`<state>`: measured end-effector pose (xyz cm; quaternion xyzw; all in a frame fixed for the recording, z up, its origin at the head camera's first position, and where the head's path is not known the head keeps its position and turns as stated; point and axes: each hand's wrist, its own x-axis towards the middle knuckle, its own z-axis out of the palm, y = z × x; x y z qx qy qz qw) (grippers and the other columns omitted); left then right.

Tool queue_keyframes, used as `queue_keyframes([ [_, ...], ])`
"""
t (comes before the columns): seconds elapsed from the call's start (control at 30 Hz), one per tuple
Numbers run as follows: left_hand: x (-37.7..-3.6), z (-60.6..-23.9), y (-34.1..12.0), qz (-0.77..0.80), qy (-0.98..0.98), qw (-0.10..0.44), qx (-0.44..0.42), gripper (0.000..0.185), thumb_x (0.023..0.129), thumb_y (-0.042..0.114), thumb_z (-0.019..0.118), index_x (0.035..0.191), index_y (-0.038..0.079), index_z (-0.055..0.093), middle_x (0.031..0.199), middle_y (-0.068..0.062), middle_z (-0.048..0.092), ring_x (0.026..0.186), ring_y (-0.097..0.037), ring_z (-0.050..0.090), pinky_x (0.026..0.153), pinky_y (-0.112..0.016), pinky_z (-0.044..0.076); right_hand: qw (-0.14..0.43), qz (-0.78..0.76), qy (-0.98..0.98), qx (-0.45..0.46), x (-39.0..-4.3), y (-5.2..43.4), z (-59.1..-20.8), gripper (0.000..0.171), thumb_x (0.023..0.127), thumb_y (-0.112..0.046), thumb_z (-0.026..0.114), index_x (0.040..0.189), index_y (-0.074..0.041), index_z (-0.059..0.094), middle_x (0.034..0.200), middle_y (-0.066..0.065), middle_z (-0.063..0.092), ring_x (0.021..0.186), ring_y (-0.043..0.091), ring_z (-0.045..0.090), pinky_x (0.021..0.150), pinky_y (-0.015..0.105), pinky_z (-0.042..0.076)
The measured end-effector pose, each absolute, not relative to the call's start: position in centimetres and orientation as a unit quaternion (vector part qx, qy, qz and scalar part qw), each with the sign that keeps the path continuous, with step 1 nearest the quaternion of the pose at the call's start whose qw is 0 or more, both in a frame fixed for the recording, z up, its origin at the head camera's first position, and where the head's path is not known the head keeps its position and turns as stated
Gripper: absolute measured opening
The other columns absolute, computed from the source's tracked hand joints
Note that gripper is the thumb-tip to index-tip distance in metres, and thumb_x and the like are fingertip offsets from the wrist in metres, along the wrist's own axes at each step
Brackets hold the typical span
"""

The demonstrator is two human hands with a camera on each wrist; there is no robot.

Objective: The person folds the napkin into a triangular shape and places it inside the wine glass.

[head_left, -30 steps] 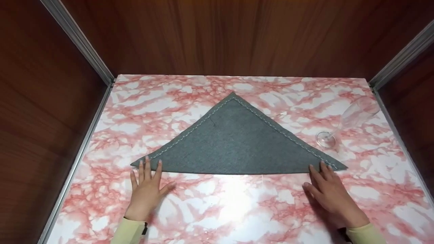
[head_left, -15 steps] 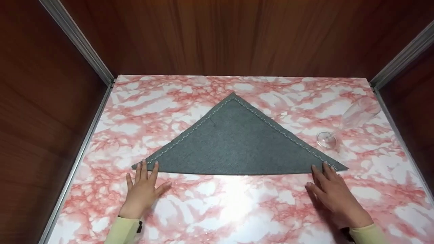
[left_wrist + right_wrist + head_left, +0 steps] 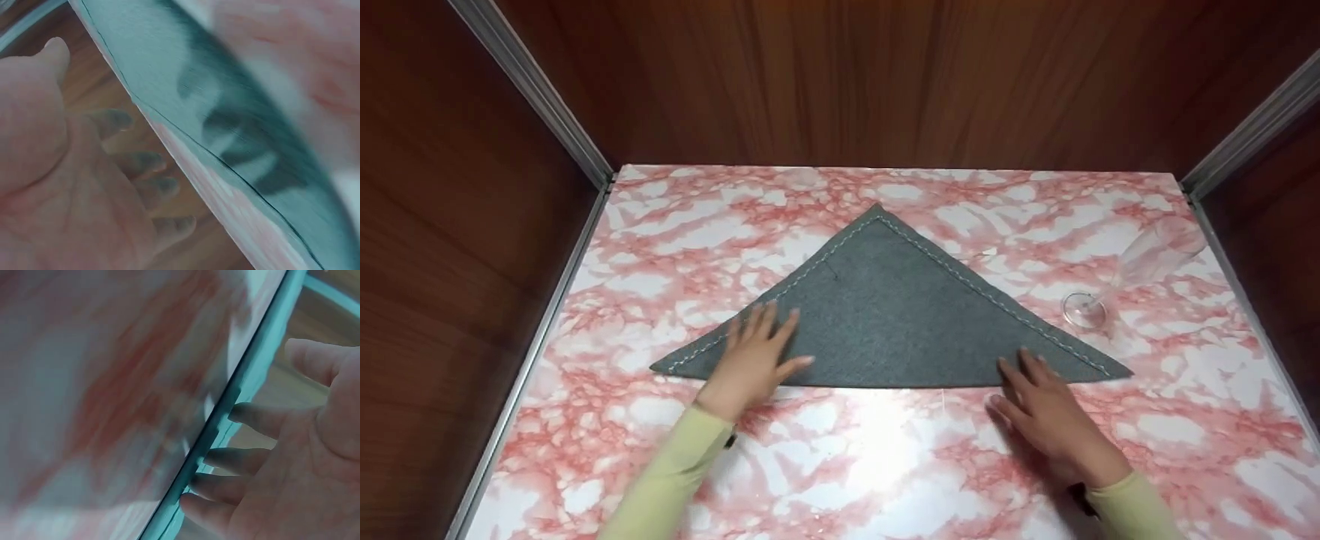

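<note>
A grey cloth [image 3: 885, 315] folded into a triangle lies flat, its point at the back and its long fold towards me. Pale stitching follows its two slanted sides. Over its left part my left hand [image 3: 750, 364] is held palm down with fingers spread; the left wrist view shows finger shadows on the cloth [image 3: 169, 95], apart from the hand [image 3: 79, 174]. At the right of the long fold, my right hand [image 3: 1050, 420] has its fingertips on or just above the cloth [image 3: 270, 337]; contact is unclear. Neither hand grips anything.
A clear stemmed glass [image 3: 1159, 251] lies on its side at the right, its round foot [image 3: 1084, 310] close to the cloth's right slope. Brown wood panels [image 3: 885, 82] with metal edge strips enclose the red-and-white marbled table [image 3: 840, 465] at the back and sides.
My left hand has moved right and away from me, from the cloth's left corner to over its left part. My right hand has shifted left along the fold. The cloth has hardly moved.
</note>
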<state>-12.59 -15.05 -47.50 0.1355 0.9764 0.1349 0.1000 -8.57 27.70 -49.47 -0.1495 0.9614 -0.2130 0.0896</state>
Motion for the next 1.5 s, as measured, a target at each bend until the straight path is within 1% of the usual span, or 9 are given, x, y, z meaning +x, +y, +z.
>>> queue_keyframes([
  [0.17, -15.7, -47.9, -11.6, 0.117, 0.970, 0.105, 0.187, 0.072, 0.095, 0.062, 0.035, 0.154, 0.025, 0.019, 0.158, -0.012, 0.008, 0.144, -0.034, 0.005, 0.112, -0.057, 0.004, 0.076, -0.210, 0.959, -0.173, -9.2, 25.4, -49.9, 0.064, 0.096, -0.043, 0.054, 0.146, -0.007, 0.039, 0.153, 0.027, 0.018, 0.137, 0.049, 0.014, 0.108, 0.061, 0.016],
  [0.37, -18.2, -48.5, -8.6, 0.082, 0.969, 0.112, 0.206, 0.065, 0.097, 0.056, 0.035, 0.153, 0.026, 0.021, 0.159, -0.011, 0.009, 0.144, -0.033, 0.006, 0.112, -0.057, 0.006, 0.071, -0.203, 0.955, -0.202, -9.4, 21.7, -50.2, 0.064, 0.095, -0.043, 0.055, 0.148, -0.011, 0.037, 0.154, 0.022, 0.016, 0.139, 0.045, 0.014, 0.109, 0.060, 0.016],
  [0.63, -21.1, -49.1, -6.4, 0.061, 0.963, 0.127, 0.231, 0.070, 0.096, 0.057, 0.040, 0.154, 0.027, 0.016, 0.160, -0.006, 0.004, 0.144, -0.031, 0.003, 0.112, -0.057, 0.009, 0.071, -0.177, 0.954, -0.231, -9.5, 16.9, -50.0, 0.061, 0.093, -0.049, 0.055, 0.145, -0.020, 0.043, 0.154, 0.018, 0.022, 0.139, 0.042, 0.019, 0.104, 0.067, 0.019],
  [0.87, -22.2, -49.5, -5.3, 0.041, 0.954, 0.126, 0.270, 0.071, 0.094, 0.058, 0.042, 0.154, 0.029, 0.016, 0.160, -0.004, 0.004, 0.144, -0.031, 0.003, 0.111, -0.060, 0.010, 0.087, -0.172, 0.951, -0.242, -9.4, 14.2, -49.7, 0.066, 0.090, -0.058, 0.055, 0.146, -0.027, 0.041, 0.156, 0.011, 0.022, 0.140, 0.040, 0.018, 0.100, 0.072, 0.019],
  [1.03, -22.5, -50.1, -5.0, 0.035, 0.954, 0.133, 0.268, 0.071, 0.092, 0.060, 0.042, 0.153, 0.035, 0.015, 0.160, -0.001, 0.004, 0.144, -0.031, 0.002, 0.107, -0.067, 0.010, 0.116, -0.169, 0.946, -0.250, -9.2, 13.4, -49.9, 0.070, 0.087, -0.063, 0.054, 0.146, -0.028, 0.041, 0.156, 0.012, 0.022, 0.140, 0.043, 0.015, 0.098, 0.075, 0.018],
  [1.17, -22.6, -50.3, -5.1, 0.050, 0.952, 0.146, 0.265, 0.072, 0.091, 0.062, 0.043, 0.152, 0.036, 0.016, 0.160, 0.000, 0.003, 0.144, -0.031, 0.000, 0.105, -0.070, 0.010, 0.126, -0.164, 0.946, -0.249, -9.2, 13.2, -49.9, 0.072, 0.086, -0.064, 0.055, 0.146, -0.028, 0.042, 0.155, 0.012, 0.022, 0.140, 0.044, 0.014, 0.098, 0.075, 0.016],
  [1.27, -23.0, -50.1, -5.1, 0.050, 0.949, 0.149, 0.272, 0.075, 0.088, 0.063, 0.045, 0.152, 0.036, 0.017, 0.160, 0.000, 0.004, 0.144, -0.031, 0.001, 0.104, -0.070, 0.009, 0.125, -0.164, 0.947, -0.247, -9.4, 13.3, -49.7, 0.071, 0.086, -0.063, 0.056, 0.145, -0.027, 0.043, 0.155, 0.013, 0.024, 0.140, 0.044, 0.015, 0.098, 0.075, 0.017],
  [1.4, -23.6, -49.9, -5.3, 0.036, 0.947, 0.143, 0.284, 0.081, 0.083, 0.065, 0.050, 0.152, 0.036, 0.019, 0.160, -0.001, 0.008, 0.144, -0.030, 0.004, 0.106, -0.069, 0.005, 0.133, -0.159, 0.947, -0.243, -9.7, 13.2, -49.6, 0.070, 0.086, -0.064, 0.055, 0.145, -0.028, 0.043, 0.155, 0.011, 0.023, 0.140, 0.043, 0.014, 0.098, 0.075, 0.018],
  [1.5, -23.8, -49.8, -5.5, 0.036, 0.945, 0.141, 0.294, 0.083, 0.081, 0.065, 0.053, 0.152, 0.036, 0.022, 0.159, -0.003, 0.011, 0.145, -0.029, 0.004, 0.107, -0.067, 0.007, 0.141, -0.158, 0.946, -0.245, -9.7, 13.1, -49.7, 0.071, 0.086, -0.065, 0.054, 0.145, -0.029, 0.043, 0.156, 0.011, 0.022, 0.141, 0.042, 0.013, 0.099, 0.074, 0.017],
])
